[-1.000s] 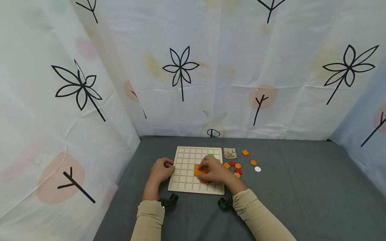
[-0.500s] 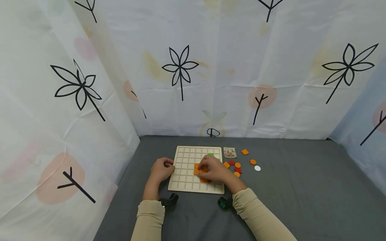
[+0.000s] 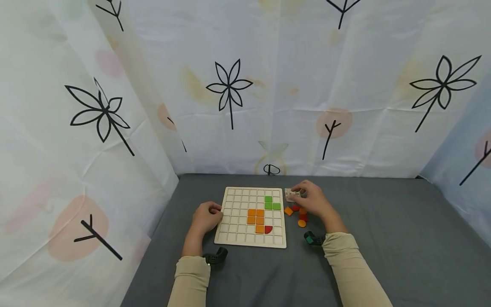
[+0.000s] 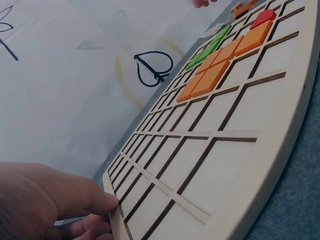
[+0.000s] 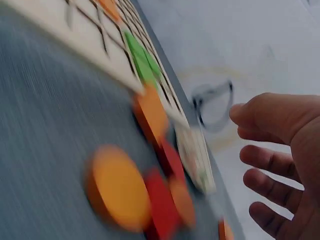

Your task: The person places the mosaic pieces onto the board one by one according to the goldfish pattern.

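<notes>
A pale wooden grid board (image 3: 234, 238) lies on the grey cloth. Several orange square tiles (image 3: 255, 216), a few green tiles (image 3: 269, 203) and a red rounded tile (image 3: 268, 229) sit in its cells. My left hand (image 3: 205, 218) pinches the board's left edge; in the left wrist view its thumb (image 4: 95, 197) lies on the rim with the other fingers curled below. Right of the board, my right hand (image 3: 313, 199) hovers by a small patterned card (image 3: 289, 195), covering part of it. Its fingers are relaxed and apart, with nothing between them in the right wrist view.
Loose pieces lie between board and right wrist: an orange square (image 3: 288, 211), an orange disc (image 3: 302, 223) and red pieces (image 3: 296, 207), some partly hidden. A white patterned curtain (image 3: 245, 140) hangs behind the grey-covered table (image 3: 402, 238).
My right hand has moved from over the orange tiles to the right, by the card, uncovering the tiles and the red one. My left hand has stayed on the board's edge.
</notes>
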{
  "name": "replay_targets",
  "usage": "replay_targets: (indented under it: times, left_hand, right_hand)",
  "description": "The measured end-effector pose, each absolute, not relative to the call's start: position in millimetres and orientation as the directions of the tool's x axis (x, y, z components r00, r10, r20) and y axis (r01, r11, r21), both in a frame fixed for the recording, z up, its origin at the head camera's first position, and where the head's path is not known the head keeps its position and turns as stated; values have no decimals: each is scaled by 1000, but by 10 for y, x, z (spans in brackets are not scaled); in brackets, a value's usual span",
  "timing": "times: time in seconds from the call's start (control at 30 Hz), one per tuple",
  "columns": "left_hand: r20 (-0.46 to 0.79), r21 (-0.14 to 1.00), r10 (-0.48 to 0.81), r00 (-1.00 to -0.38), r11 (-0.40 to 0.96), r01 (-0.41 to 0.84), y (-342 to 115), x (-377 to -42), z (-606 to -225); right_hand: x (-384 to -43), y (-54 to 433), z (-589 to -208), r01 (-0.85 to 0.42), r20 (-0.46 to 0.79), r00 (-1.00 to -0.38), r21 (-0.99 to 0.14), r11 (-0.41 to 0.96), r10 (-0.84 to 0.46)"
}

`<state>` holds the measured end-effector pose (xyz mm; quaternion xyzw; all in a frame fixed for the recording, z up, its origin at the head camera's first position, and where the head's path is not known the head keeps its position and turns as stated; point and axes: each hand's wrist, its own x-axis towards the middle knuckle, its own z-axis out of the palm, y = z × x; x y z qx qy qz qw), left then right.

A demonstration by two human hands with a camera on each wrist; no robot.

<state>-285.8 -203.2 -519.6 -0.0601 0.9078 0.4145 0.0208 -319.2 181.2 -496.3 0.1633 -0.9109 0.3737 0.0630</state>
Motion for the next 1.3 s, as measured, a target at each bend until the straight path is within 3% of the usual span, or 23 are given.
replay_targets:
  times: [0.2, 0.37, 0.77, 1.3]
  left_hand:
    - [-82, 748, -105, -991, 651, -131, -2055, -2862, -5188]
    - [-89, 750, -105, -990, 647, -136, -2066, -2857, -5191]
    - [-81, 750, -101, -992, 649, -127, -2065, -2850, -5209]
    - [-82, 749, -97, -992, 651, -125, -2038, -2848, -5205]
  right_hand:
    - [-3229, 2142, -5095, -156, 162, -985, -676, 720, -61]
    - [-3227, 2215, -5115, -77, 110, -994, -677, 732, -3]
    - [-3216, 2235, -5166, -31, 105, -993, -668, 744, 53]
    - [-3226, 2221, -5094, -80, 129, -991, -729, 680, 22]
